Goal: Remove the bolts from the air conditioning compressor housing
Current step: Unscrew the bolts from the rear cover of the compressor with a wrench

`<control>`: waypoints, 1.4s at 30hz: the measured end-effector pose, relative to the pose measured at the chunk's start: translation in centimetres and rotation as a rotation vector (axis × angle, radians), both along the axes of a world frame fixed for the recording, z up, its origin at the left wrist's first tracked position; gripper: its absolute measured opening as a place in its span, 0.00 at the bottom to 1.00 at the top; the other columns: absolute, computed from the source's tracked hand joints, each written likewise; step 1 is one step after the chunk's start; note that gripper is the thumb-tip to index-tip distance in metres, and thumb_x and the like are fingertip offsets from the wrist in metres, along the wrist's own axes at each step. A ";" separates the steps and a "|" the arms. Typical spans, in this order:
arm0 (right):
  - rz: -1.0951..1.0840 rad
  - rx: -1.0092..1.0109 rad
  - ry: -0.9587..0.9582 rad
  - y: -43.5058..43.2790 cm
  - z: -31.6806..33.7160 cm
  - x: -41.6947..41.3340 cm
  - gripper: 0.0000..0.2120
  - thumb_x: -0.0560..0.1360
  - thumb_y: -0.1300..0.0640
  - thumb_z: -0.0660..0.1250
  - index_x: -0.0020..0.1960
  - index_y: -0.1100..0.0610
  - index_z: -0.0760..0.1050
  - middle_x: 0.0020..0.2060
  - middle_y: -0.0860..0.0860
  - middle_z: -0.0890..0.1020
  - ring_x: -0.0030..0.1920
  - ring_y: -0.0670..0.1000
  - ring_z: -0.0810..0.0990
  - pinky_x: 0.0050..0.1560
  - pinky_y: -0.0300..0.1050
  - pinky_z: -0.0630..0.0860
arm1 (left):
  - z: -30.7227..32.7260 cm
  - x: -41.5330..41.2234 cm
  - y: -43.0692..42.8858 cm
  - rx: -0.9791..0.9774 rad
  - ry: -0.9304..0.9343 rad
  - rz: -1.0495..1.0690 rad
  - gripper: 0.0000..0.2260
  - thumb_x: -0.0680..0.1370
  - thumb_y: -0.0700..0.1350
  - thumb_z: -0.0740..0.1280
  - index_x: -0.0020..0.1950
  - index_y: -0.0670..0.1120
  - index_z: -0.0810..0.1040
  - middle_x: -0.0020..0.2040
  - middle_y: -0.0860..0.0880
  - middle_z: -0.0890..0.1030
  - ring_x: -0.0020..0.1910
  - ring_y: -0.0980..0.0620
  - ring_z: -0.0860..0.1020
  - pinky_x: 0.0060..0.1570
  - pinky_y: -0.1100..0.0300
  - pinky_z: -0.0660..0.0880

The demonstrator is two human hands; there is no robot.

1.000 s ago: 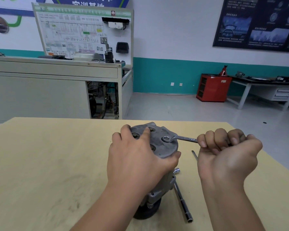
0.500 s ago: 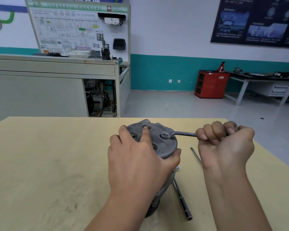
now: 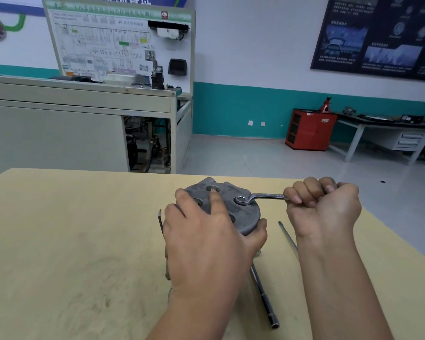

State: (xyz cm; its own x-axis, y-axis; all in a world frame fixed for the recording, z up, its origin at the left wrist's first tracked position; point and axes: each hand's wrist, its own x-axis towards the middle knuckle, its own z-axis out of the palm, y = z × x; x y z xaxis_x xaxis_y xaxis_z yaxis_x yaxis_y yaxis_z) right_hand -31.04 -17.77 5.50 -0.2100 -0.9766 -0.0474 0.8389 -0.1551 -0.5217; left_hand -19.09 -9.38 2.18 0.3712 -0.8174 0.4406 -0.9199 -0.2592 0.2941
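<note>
Compressor housing (image 3: 248, 214): sat on the table (image 3: 71, 229) under the left palm, grey end plate facing up.
Left hand (image 3: 206, 246): pressed down over the near rim, fingers spread across the plate, thumb hooked round its right edge.
Right hand (image 3: 326, 207): a tight fist wrapped round the wrench handle, just right of the housing.
Wrench (image 3: 268, 195): ring end seated on the plate's far-right side, shaft running straight into the fist.
Extension bar (image 3: 263, 293): lay on the table between the forearms, below the left thumb.

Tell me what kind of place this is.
Most likely an automotive training workshop: a wiring-diagram trainer board stands at the back, a red tool cabinet carries a jack stand, and a compressor housing sits on the workbench with a wrench on it.
</note>
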 end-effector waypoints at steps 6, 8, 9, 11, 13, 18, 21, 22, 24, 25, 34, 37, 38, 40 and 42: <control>0.168 0.114 -0.150 -2.1 -2.1 -2.4 0.28 0.80 0.54 0.48 0.21 0.56 0.58 0.19 0.47 0.55 0.17 0.47 0.53 0.19 0.34 0.50 | -0.3 3.7 0.8 -0.090 0.101 -0.029 0.37 0.60 0.74 0.53 0.60 0.57 0.80 0.62 0.40 0.77 0.52 0.38 0.76 0.54 0.47 0.72; 0.157 0.083 -0.194 -2.3 -1.4 -3.0 0.27 0.81 0.53 0.49 0.24 0.56 0.58 0.19 0.47 0.56 0.17 0.47 0.54 0.18 0.34 0.51 | 0.1 3.8 0.5 -0.004 0.042 -0.015 0.43 0.58 0.77 0.45 0.68 0.63 0.71 0.70 0.48 0.70 0.62 0.44 0.70 0.61 0.52 0.65; 0.150 0.050 -0.250 -2.4 -0.8 -3.1 0.25 0.81 0.53 0.49 0.25 0.55 0.57 0.19 0.47 0.57 0.17 0.47 0.54 0.18 0.34 0.52 | 0.3 4.0 0.3 0.000 0.032 -0.021 0.44 0.57 0.77 0.43 0.69 0.65 0.68 0.71 0.50 0.67 0.64 0.47 0.68 0.63 0.54 0.63; 0.123 0.009 -0.300 -2.4 0.2 -3.4 0.24 0.81 0.53 0.49 0.27 0.55 0.57 0.19 0.47 0.57 0.18 0.46 0.54 0.18 0.34 0.53 | 0.4 4.2 0.6 -0.020 0.048 -0.043 0.44 0.56 0.77 0.43 0.68 0.65 0.69 0.71 0.51 0.67 0.63 0.47 0.68 0.62 0.53 0.64; 0.138 -0.044 -0.280 -1.9 1.0 -3.3 0.25 0.81 0.50 0.49 0.26 0.55 0.59 0.19 0.47 0.57 0.18 0.46 0.55 0.18 0.34 0.53 | 0.0 4.6 0.9 -0.072 0.095 -0.087 0.41 0.58 0.76 0.49 0.63 0.61 0.77 0.67 0.46 0.73 0.58 0.42 0.73 0.58 0.49 0.69; 0.208 -0.158 -0.176 -0.4 1.8 -2.0 0.24 0.80 0.46 0.48 0.28 0.55 0.61 0.21 0.46 0.57 0.19 0.45 0.55 0.18 0.35 0.56 | -0.6 4.8 1.6 -0.124 0.075 -0.190 0.36 0.61 0.73 0.56 0.60 0.56 0.81 0.62 0.42 0.78 0.53 0.39 0.77 0.52 0.46 0.74; 0.244 -0.228 -0.149 0.6 1.9 -1.7 0.21 0.79 0.46 0.48 0.32 0.55 0.62 0.23 0.47 0.59 0.21 0.45 0.57 0.20 0.36 0.58 | -0.2 4.8 1.7 -0.075 0.063 -0.264 0.39 0.60 0.76 0.52 0.65 0.60 0.76 0.69 0.46 0.72 0.62 0.44 0.72 0.60 0.51 0.67; 0.248 -0.250 -0.142 0.8 2.0 -1.8 0.19 0.78 0.47 0.48 0.32 0.55 0.62 0.23 0.47 0.60 0.21 0.45 0.58 0.20 0.37 0.59 | 0.0 4.9 1.7 -0.051 0.053 -0.284 0.40 0.58 0.77 0.50 0.67 0.63 0.72 0.71 0.49 0.68 0.65 0.48 0.68 0.63 0.54 0.63; 0.241 -0.296 -0.121 1.2 2.2 -1.8 0.18 0.78 0.48 0.50 0.33 0.55 0.63 0.24 0.47 0.61 0.22 0.45 0.60 0.22 0.36 0.62 | 0.3 5.0 1.5 -0.022 0.015 -0.314 0.42 0.57 0.78 0.46 0.68 0.68 0.67 0.73 0.54 0.63 0.67 0.54 0.62 0.65 0.59 0.54; 0.230 -0.315 -0.108 1.4 2.3 -1.8 0.19 0.78 0.48 0.51 0.32 0.55 0.63 0.25 0.47 0.62 0.23 0.45 0.61 0.23 0.36 0.63 | 0.5 5.2 1.3 -0.017 0.012 -0.328 0.42 0.56 0.78 0.45 0.69 0.68 0.66 0.73 0.56 0.62 0.67 0.56 0.60 0.66 0.61 0.52; 0.138 -0.398 -0.009 2.0 2.2 -1.0 0.20 0.80 0.42 0.49 0.36 0.53 0.64 0.28 0.46 0.64 0.26 0.45 0.62 0.32 0.38 0.65 | 2.7 2.1 0.0 0.171 0.006 -0.124 0.53 0.56 0.80 0.34 0.71 0.51 0.61 0.65 0.46 0.68 0.64 0.44 0.67 0.65 0.44 0.63; 0.079 -0.431 0.052 2.3 2.0 -1.1 0.20 0.81 0.43 0.50 0.36 0.53 0.64 0.24 0.46 0.60 0.23 0.44 0.57 0.23 0.36 0.59 | 2.3 1.9 -0.5 0.197 0.006 -0.144 0.53 0.58 0.80 0.40 0.75 0.49 0.56 0.66 0.47 0.64 0.66 0.46 0.62 0.63 0.48 0.64; 0.073 -0.448 0.055 2.4 1.9 -1.2 0.19 0.80 0.44 0.50 0.36 0.53 0.64 0.24 0.46 0.60 0.23 0.44 0.56 0.22 0.36 0.58 | 2.2 2.1 -0.7 0.191 -0.014 -0.166 0.51 0.60 0.78 0.42 0.75 0.49 0.55 0.66 0.48 0.64 0.66 0.47 0.62 0.62 0.50 0.64; 0.083 -0.481 0.039 2.3 1.6 -1.2 0.17 0.77 0.45 0.53 0.35 0.54 0.64 0.23 0.46 0.59 0.23 0.45 0.56 0.23 0.37 0.57 | 2.0 2.8 -1.1 0.179 -0.033 -0.236 0.47 0.61 0.77 0.45 0.73 0.51 0.58 0.64 0.51 0.64 0.65 0.50 0.62 0.60 0.52 0.65; 0.099 -0.500 0.017 2.2 1.4 -1.0 0.14 0.72 0.46 0.56 0.34 0.55 0.66 0.23 0.47 0.59 0.22 0.45 0.56 0.23 0.38 0.57 | 2.2 3.8 -1.4 0.191 -0.029 -0.343 0.47 0.61 0.77 0.47 0.74 0.52 0.59 0.65 0.53 0.64 0.66 0.52 0.61 0.63 0.54 0.64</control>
State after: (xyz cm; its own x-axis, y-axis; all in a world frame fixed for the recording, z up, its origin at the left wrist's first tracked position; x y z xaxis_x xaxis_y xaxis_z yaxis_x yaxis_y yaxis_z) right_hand -32.07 -15.57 6.94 -0.1123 -0.8940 0.4339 0.8544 -0.3098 -0.4172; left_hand -15.30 -10.74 4.35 0.0517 -0.9601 0.2747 -0.9699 0.0173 0.2430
